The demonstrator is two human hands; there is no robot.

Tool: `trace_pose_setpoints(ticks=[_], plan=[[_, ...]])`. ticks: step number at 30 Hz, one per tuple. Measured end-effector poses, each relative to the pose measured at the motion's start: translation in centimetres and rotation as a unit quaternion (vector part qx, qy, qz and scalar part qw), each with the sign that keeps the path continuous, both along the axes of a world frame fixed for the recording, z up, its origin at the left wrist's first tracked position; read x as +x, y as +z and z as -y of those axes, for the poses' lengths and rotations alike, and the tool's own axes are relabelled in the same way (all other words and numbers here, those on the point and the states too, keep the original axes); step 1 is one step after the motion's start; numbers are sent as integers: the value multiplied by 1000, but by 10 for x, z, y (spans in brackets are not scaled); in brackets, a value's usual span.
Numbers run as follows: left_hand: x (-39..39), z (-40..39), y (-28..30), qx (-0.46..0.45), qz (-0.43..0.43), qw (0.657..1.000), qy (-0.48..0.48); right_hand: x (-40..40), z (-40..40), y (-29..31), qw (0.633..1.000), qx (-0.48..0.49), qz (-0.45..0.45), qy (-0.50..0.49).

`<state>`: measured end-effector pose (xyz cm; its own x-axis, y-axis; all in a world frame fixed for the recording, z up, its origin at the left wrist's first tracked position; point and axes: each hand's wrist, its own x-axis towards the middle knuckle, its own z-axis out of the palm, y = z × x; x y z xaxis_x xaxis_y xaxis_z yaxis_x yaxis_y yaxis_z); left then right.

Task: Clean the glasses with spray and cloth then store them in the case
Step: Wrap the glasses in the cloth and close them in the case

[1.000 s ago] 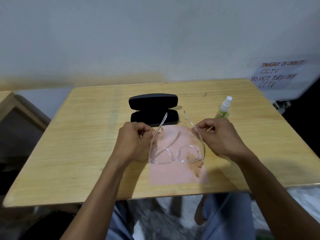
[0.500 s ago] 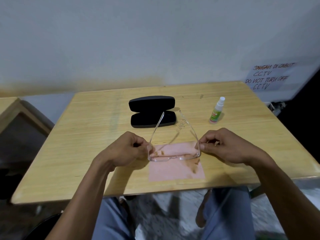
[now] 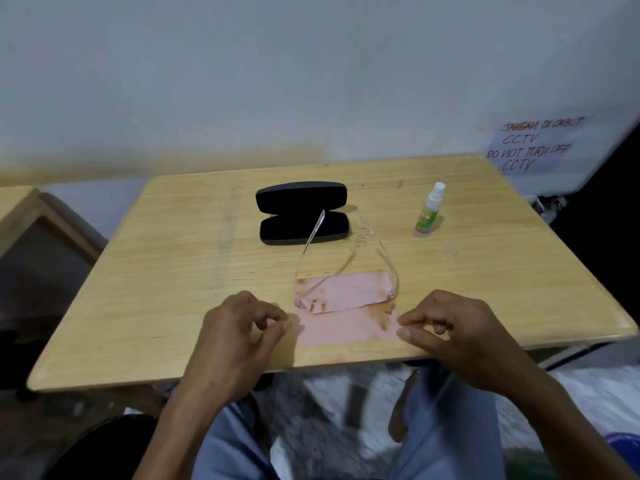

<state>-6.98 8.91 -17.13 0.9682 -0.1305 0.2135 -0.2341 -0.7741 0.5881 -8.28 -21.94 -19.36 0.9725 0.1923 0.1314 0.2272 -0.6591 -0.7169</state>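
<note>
The clear-framed glasses (image 3: 346, 293) lie on the pink cloth (image 3: 346, 329) near the table's front edge, temples unfolded and pointing away toward the case. An open black case (image 3: 301, 213) sits behind them, lid up. A small spray bottle (image 3: 428, 213) with a green label and white top stands to the right of the case. My left hand (image 3: 242, 337) hovers just left of the cloth, fingers loosely curled and holding nothing. Just right of the cloth, my right hand (image 3: 446, 334) is held the same way.
The wooden table (image 3: 173, 271) stands against a white wall. A small clear cap (image 3: 450, 252) lies right of the glasses. A paper sign (image 3: 530, 147) hangs on the wall at right. A second wooden table (image 3: 17, 202) is at far left. My knees are below the front edge.
Both hands lowered the glasses onto the pink cloth, let go of the frame, and drew back toward me. The glasses now rest on the cloth on their own.
</note>
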Motion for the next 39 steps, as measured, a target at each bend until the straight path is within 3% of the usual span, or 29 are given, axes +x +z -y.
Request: trace_pose_setpoints(ticks=[7,15,21,29,35,39], plan=[[0,18,-23,40,-15,998,-36,2,-8,-8,999,-41,-6,-18],[-1,29,-30,38,93,995,-22,8,-17,-8,991,-73,108,-10],[15,42,-31,35,204,978,34,26,-29,1,941,-134,305,-66],[27,54,-32,169,287,938,98,41,-38,-15,882,-232,405,-67],[31,59,-35,193,319,919,127,46,-44,-20,895,-191,395,-82],[22,51,-37,79,358,923,114,32,-44,-15,919,-77,365,-128]])
